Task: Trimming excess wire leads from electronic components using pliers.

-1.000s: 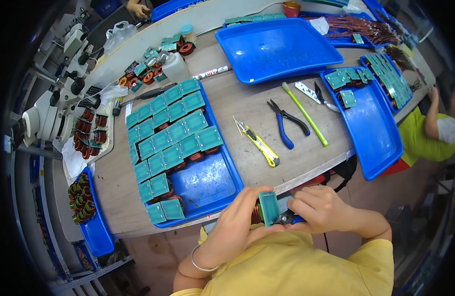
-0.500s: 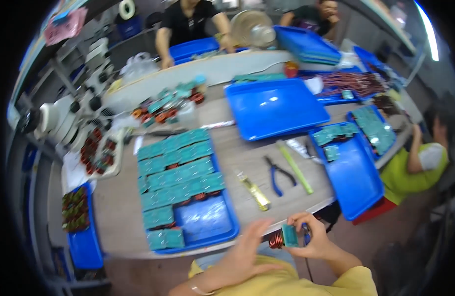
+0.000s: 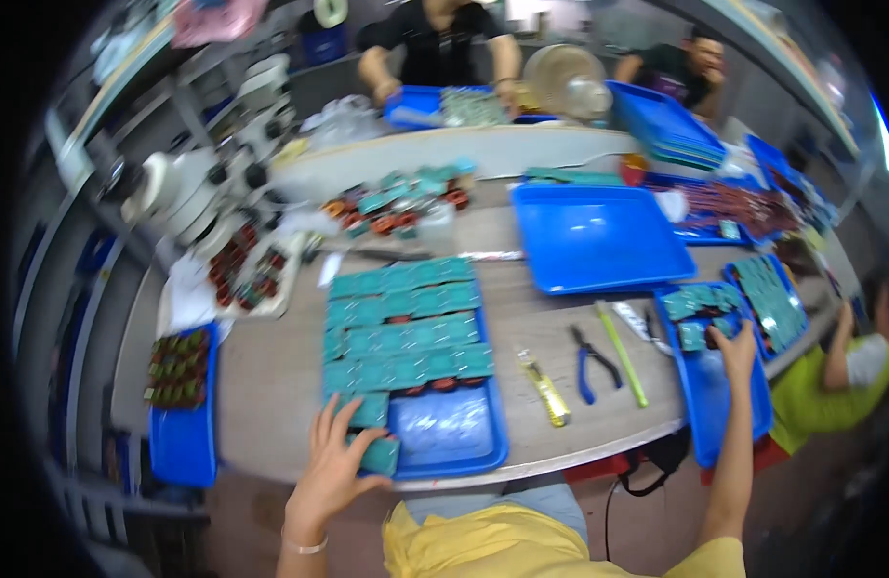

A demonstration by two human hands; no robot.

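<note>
Over the near left corner of the large blue tray (image 3: 435,433), my left hand (image 3: 329,467) has its fingers spread. Its thumb and forefinger straddle a teal-topped coil part (image 3: 379,457). Rows of similar parts, teal boards with copper windings under them, fill the tray's far side. My right hand (image 3: 739,349) reaches into the narrow blue tray (image 3: 704,400) at the right. Its fingertips close on a teal-topped coil part (image 3: 721,328), mostly hidden by them, beside other such parts at the tray's far end.
Between the trays lie a yellow box cutter (image 3: 544,388), blue-handled pliers (image 3: 589,364) and a green stick (image 3: 622,354). A blue tray (image 3: 603,241) lies behind them. Loose coils (image 3: 396,207) are heaped near the partition. Co-workers sit across the table and at the right.
My right hand has carried the coil part from in front of me to the right tray. My left hand has moved left onto the large tray. The view has shifted.
</note>
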